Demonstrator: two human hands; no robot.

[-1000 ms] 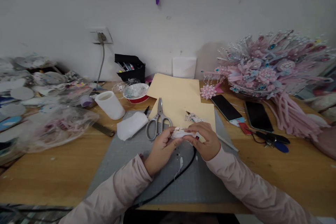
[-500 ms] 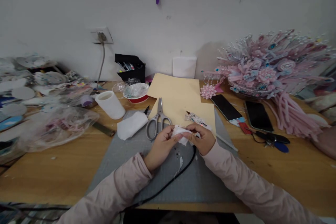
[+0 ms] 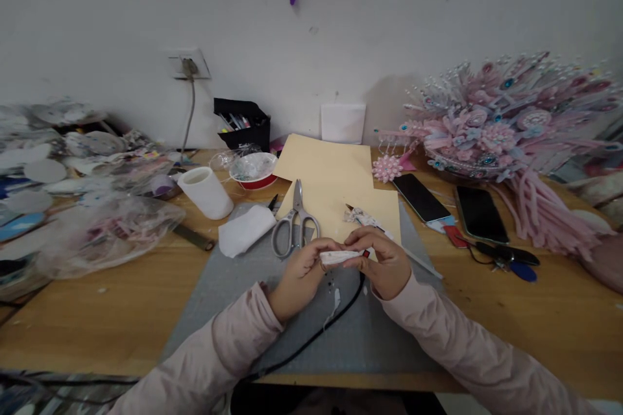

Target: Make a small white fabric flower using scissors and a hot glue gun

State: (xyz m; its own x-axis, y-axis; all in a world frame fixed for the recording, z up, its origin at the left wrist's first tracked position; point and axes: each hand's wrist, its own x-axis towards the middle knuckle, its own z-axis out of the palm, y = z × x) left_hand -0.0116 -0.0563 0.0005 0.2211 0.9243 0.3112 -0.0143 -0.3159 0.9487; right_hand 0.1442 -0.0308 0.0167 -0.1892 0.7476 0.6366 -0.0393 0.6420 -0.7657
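In front of me, above the grey cutting mat, both hands hold a white, flat folded piece that looks like tissue or cloth. My left hand grips its left end, fingers closed. The other end is pinched by my right hand, and a small red and black bit shows at those fingers. Just beyond lies a slim tool with a dark pointed tip and white wrapping. A black cable runs up beneath my right hand; its end is hidden. Grey scissors rest left of the hands.
White paper and a white roll lie to the left, beyond a plastic bag. Yellow card sheets are at the back. Two phones, keys and a pink beaded headdress occupy the right.
The white piece was bunched between my fingertips; now it appears as a flat strip held lengthwise. My right hand has shifted slightly right, and the red and black bit has come into sight.
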